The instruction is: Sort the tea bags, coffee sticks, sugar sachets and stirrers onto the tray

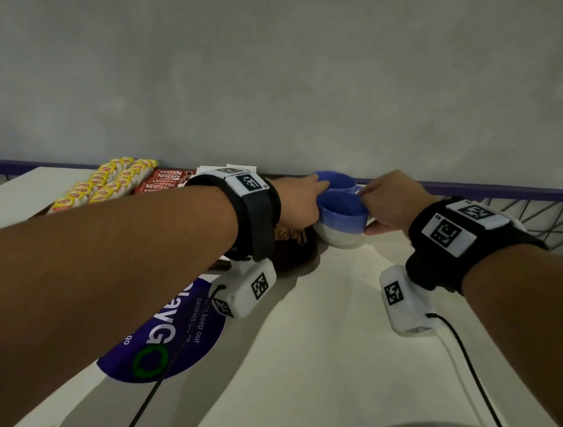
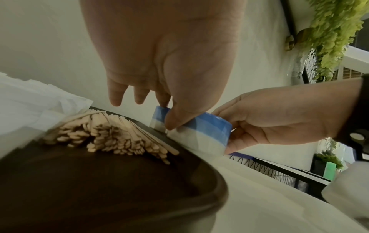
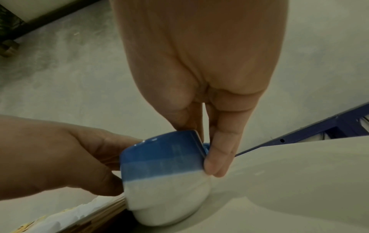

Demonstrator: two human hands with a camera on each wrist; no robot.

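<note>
A blue-and-white cup (image 1: 340, 226) (image 2: 203, 134) (image 3: 163, 181) stands on the white table just right of the dark brown tray (image 1: 289, 259) (image 2: 99, 189). My left hand (image 1: 303, 201) (image 2: 168, 113) (image 3: 69, 157) pinches its left wall, thumb on the outside. My right hand (image 1: 387, 203) (image 2: 279, 118) (image 3: 201, 146) grips its right side at the handle. A second such cup (image 1: 336, 180) (image 2: 157, 117) stands behind. On the tray lie wooden stirrers (image 1: 290, 235) (image 2: 111, 130), white sachets (image 2: 30, 100), red coffee sticks (image 1: 170, 180) and yellow tea bags (image 1: 104, 182).
A round purple sticker (image 1: 164, 339) lies on the table under my left forearm. A black wire railing (image 1: 530, 216) runs beyond the table's far right edge. A grey wall rises behind. Camera cables trail along the table from both wrists.
</note>
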